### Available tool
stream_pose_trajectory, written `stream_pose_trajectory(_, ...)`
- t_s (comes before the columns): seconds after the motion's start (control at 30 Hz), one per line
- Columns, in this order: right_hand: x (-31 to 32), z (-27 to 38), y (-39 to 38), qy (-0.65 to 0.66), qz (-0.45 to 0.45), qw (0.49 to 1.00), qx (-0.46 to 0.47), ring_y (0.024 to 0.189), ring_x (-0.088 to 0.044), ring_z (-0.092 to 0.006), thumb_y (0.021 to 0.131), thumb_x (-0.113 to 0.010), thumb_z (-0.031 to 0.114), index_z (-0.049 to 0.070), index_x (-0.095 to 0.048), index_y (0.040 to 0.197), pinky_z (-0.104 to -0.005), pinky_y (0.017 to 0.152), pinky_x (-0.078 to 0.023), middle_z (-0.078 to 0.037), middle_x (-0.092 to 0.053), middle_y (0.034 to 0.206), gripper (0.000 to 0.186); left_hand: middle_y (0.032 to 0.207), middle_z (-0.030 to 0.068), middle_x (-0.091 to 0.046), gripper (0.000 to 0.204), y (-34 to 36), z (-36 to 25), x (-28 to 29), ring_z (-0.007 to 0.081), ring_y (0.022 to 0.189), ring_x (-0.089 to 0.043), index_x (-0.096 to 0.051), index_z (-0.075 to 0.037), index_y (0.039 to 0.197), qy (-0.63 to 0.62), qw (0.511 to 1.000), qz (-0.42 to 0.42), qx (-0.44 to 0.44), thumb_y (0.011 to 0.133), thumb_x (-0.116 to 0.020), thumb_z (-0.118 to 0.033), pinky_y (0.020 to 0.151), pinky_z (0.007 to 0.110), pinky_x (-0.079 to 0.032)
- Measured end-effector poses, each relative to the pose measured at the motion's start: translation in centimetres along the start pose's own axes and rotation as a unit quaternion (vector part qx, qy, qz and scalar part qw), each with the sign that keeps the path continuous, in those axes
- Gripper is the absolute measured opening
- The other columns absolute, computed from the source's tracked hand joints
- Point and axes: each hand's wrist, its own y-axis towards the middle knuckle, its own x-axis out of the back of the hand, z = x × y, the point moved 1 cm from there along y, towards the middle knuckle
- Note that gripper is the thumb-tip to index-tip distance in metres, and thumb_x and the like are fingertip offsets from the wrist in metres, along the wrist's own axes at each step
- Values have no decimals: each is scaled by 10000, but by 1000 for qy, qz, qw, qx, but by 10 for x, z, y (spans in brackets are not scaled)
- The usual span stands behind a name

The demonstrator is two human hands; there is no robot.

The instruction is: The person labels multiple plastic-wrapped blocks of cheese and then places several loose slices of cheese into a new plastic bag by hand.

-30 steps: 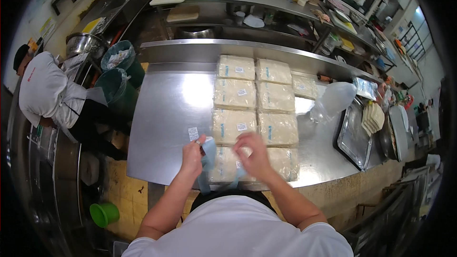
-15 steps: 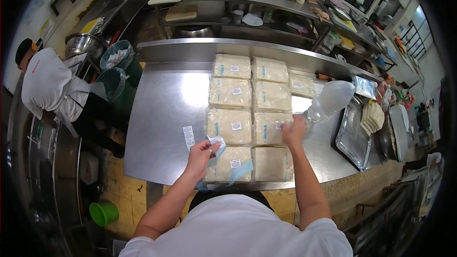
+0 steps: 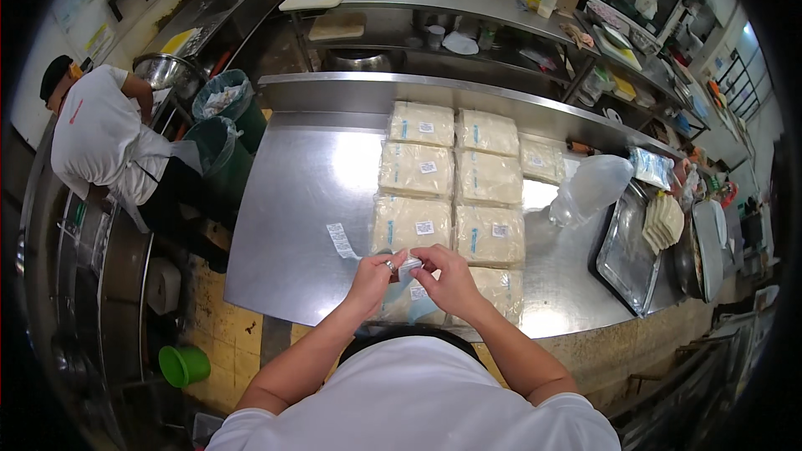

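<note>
Labels [image 3: 409, 266], pinched by closed fingers [image 3: 428, 256] of left hand [image 3: 370, 284] and right hand [image 3: 452, 282] over packs [image 3: 488, 244], may crease if tugged unevenly.

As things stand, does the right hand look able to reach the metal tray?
Probably yes: flat packages and bare tabletop leave the way from the right hand to the metal tray open, though that hand is busy with the label strip.
</note>
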Motion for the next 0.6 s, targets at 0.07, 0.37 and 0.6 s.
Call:
stream_pose_trajectory(0.07, 0, 4, -1, 2, -4, 1000, -12, 724, -648, -229, 838, -740, 51, 12, -713, 1026, -323, 665, -515, -126, -655, 873, 195, 849, 18, -667, 256, -8, -9, -9, 77, 746, -546, -739, 43, 978, 24, 999, -6, -20, 986, -632, -189, 706, 241, -437)
stream_pose_trajectory(0.37, -11, -2, -21, -138, -73, 985, 69, 692, -654, -238, 781, -764, 16, 45, -729, 1000, -337, 606, -517, -122, -656, 835, 224, 813, 30, -673, 248, -6, 1, -1, 87, 730, -551, -747, 40, 938, 72, 996, 10, -54, 979, -630, -175, 666, 253, -432)
stream_pose_trajectory(0.6, -21, 6, -37, -56, -135, 989, -4, 681, -657, -229, 803, -759, 4, 28, -722, 1014, -317, 606, -524, -128, -659, 824, 216, 858, 76, -692, 231, -6, 6, -7, 125, 736, -584, -736, 28, 892, 27, 999, 14, -11, 961, -626, -163, 685, 284, -446)
